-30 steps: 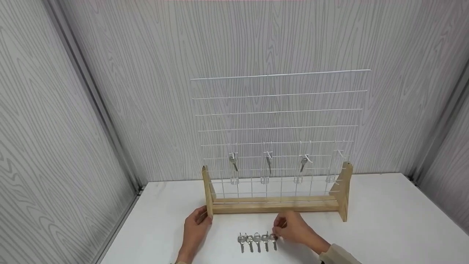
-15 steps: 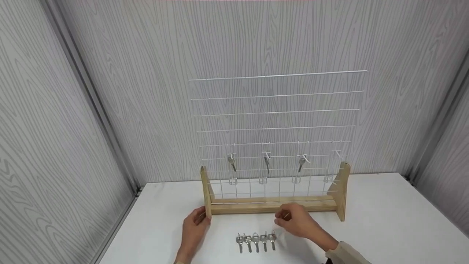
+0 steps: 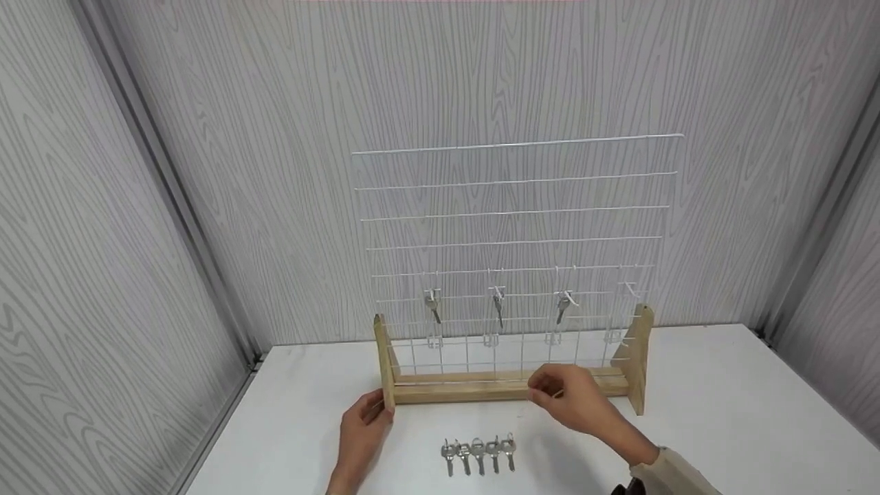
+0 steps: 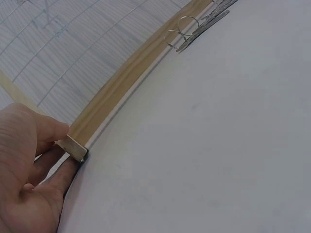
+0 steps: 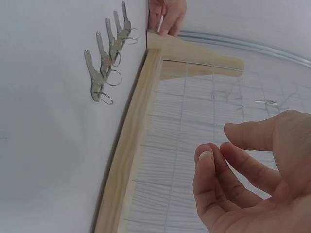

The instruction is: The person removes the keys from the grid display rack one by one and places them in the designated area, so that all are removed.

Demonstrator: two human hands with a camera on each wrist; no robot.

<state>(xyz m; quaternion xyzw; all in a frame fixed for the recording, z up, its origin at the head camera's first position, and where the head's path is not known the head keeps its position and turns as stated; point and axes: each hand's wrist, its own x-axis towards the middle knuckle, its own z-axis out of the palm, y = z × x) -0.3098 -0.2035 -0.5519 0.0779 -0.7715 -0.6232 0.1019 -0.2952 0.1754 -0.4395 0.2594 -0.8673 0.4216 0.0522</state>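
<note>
A wire grid rack [image 3: 509, 145] stands upright in a wooden stand [image 3: 454, 394]. My left hand [image 3: 361, 433] grips the front foot [image 4: 74, 145] of the stand's left side, thumb and fingers on either side of the wood. Three metal keys hang from the rack's hooks: a left key [image 3: 432, 304], a middle key [image 3: 498, 308] and a right key [image 3: 563, 307]. In front of the base rail my right hand [image 3: 574, 399] hovers with loosely bent fingers; the right wrist view shows a gap between thumb and fingertips [image 5: 206, 158], holding nothing.
Several keys [image 3: 478, 457] with small rings lie in a row on the white table [image 3: 295, 426], in front of the stand. A fourth hook [image 3: 630, 289] at the rack's right carries no key. Wood-grain panels [image 3: 206, 206] enclose the back and sides.
My right hand has left the key at the row's right end and risen toward the rack and rightward. The left hand keeps its grip on the stand; the keys stay in their row.
</note>
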